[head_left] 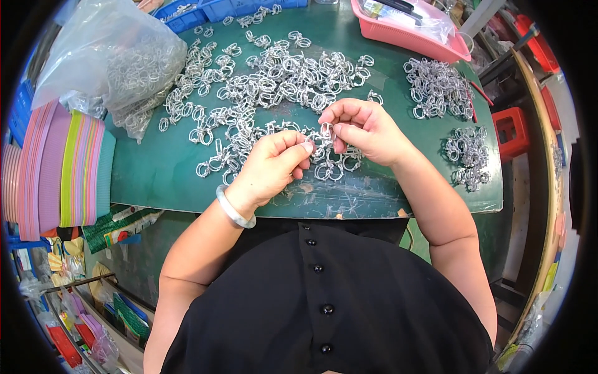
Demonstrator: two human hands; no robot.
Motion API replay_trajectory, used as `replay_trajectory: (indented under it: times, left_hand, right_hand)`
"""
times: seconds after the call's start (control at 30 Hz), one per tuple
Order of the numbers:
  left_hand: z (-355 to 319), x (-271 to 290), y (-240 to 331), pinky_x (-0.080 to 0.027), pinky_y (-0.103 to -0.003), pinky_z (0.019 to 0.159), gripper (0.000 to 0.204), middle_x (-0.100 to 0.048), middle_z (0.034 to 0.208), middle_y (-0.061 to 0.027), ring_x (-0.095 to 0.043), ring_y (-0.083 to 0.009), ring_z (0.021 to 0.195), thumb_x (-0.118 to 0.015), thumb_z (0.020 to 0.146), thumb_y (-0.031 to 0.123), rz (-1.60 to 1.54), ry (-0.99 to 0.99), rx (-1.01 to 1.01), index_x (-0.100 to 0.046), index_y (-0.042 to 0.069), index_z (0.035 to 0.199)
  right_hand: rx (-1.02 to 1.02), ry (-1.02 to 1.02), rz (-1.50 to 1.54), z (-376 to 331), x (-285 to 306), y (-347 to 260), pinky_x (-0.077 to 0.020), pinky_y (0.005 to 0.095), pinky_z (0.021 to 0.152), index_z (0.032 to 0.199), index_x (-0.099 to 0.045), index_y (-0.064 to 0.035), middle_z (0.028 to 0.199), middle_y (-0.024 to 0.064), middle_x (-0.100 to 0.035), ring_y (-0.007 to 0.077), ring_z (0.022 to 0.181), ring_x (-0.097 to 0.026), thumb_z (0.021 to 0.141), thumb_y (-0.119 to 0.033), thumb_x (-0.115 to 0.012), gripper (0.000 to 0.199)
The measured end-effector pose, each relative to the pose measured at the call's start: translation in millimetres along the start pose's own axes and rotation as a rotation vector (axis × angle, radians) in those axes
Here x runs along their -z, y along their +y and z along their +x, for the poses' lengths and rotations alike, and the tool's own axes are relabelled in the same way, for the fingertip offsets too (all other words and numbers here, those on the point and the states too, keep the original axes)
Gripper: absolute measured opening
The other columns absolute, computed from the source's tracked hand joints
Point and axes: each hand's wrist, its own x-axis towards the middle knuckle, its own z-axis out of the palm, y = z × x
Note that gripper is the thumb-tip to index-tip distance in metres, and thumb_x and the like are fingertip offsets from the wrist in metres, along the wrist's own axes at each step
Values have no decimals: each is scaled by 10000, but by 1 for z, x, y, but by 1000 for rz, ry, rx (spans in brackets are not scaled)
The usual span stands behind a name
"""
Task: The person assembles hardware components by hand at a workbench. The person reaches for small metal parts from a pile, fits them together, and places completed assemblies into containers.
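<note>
Above the near part of the green table (380,193), my two hands meet at a small silvery wire hose clamp (325,134). My right hand (364,128) pinches it between thumb and fingers from the right. From the left, my left hand (271,159), with a pale bangle (233,209) at the wrist, closes thumb and forefinger at the clamp's near side. The fingertips partly hide what the left one grips. Around and beyond both hands spreads a loose heap of similar wire clamps (286,75), some lying right under my fingers.
Two separate piles of clamps, one farther (439,90) and one nearer (467,156), lie at the right. A clear plastic bag of clamps (140,68) stands far left, above striped stacked tubs (62,165). Blue bins (215,9) and a pink basket (411,38) line the back.
</note>
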Motion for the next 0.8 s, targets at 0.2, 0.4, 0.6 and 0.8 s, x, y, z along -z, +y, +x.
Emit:
replay_trajectory:
  times: [0.2,0.4,0.6,0.8]
  left_hand:
    - [2,3,0,-345,-157,451,115,-538,662,16,-486,-55,548,-528,863,187,-186,15,85,-580,85,856]
    - [2,-2,-5,-349,-175,427,105,-546,659,-14,-492,-80,524,-519,860,162,-363,35,101,-566,69,850]
    - [7,2,-2,-363,-183,429,114,-539,641,-14,-480,-75,505,-522,853,139,-322,-18,211,-564,34,869]
    - [-3,-8,0,-459,-235,549,423,-627,711,-60,-579,-137,561,-566,822,183,654,130,-157,-504,31,1212]
  right_hand:
    - [27,32,2,0,-2,0,-446,195,554,989,-543,-18,818,32,-580,61,603,-541,832,-24,-479,170]
    - [10,16,108,2,-1,6,-456,207,551,1001,-523,-8,835,40,-574,70,605,-544,814,3,-464,197]
    - [69,128,105,2,-2,5,-480,225,584,1003,-520,-2,830,38,-561,86,637,-558,808,30,-449,211]
    - [125,138,58,2,-7,7,-491,238,617,1028,-512,-12,871,52,-560,108,694,-584,834,6,-467,199]
